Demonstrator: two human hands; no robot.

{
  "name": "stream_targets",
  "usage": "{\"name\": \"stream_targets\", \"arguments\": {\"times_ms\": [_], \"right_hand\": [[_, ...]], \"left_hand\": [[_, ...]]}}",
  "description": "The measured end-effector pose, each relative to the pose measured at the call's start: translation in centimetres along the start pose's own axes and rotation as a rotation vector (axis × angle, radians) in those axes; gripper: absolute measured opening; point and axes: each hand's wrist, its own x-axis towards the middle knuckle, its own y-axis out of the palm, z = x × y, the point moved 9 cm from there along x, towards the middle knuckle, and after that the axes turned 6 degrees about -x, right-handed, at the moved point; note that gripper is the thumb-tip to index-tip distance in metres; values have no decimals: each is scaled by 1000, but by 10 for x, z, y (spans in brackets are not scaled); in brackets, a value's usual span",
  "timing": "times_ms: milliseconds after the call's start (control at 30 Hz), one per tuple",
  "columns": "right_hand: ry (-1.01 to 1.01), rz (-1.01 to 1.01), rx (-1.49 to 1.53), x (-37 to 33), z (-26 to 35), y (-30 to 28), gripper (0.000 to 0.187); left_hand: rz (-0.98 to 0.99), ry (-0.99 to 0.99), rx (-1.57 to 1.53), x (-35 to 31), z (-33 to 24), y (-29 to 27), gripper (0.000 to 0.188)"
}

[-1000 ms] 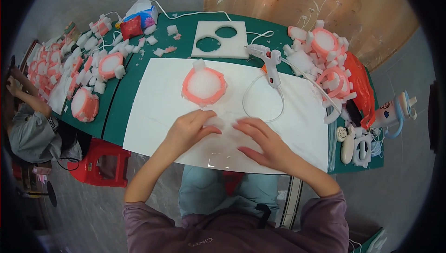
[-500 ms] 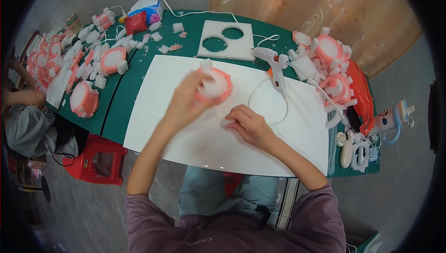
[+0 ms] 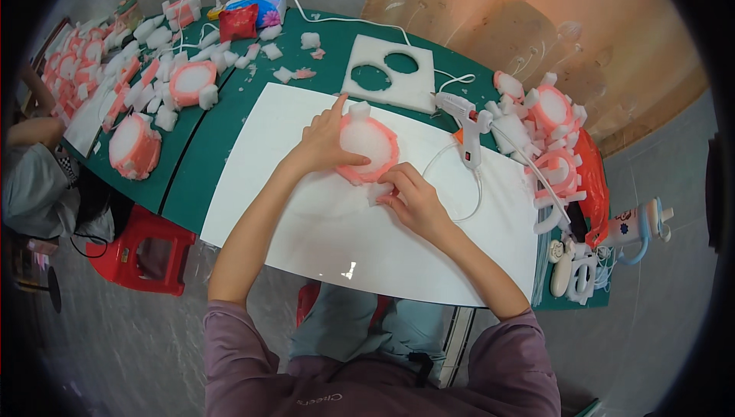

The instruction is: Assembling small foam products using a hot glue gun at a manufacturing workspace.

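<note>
A round white foam disc with a pink foam rim lies on the white board. A small white foam block sticks up from its far edge. My left hand grips the disc's left side, its thumb across the white face and its fingers along the far left rim. Pinched between thumb and fingers of my right hand is a small white foam block, held against the disc's near right edge. Those fingers partly hide the block. A white glue gun rests beyond my right hand, its cable looping over the board.
A foam sheet with two round holes lies at the far edge of the green table. Pink and white foam pieces pile up at right, beside a red bag. More foam covers the left side, near another person's arm. A red stool stands below.
My left hand has settled from a blur over the disc onto its left side. My right hand has brought its foam block up to the disc's near right edge. The view has shifted slightly.
</note>
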Motion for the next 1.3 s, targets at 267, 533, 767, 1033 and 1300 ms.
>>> {"name": "stream_targets", "arguments": {"times_ms": [267, 533, 767, 1033, 1300], "right_hand": [[-55, 32, -105, 8, 6, 9, 29], [-153, 0, -241, 16, 9, 13, 26], [-287, -45, -338, 21, 7, 9, 30], [-176, 131, -357, 33, 4, 11, 35], [-194, 211, -274, 42, -6, 14, 39]], "left_hand": [[94, -83, 62, -1, 5, 7, 95], [76, -77, 80, -1, 5, 6, 84], [93, -62, 91, 0, 4, 8, 84], [71, -49, 114, -1, 5, 5, 90], [65, -38, 100, 0, 4, 3, 84]]}}
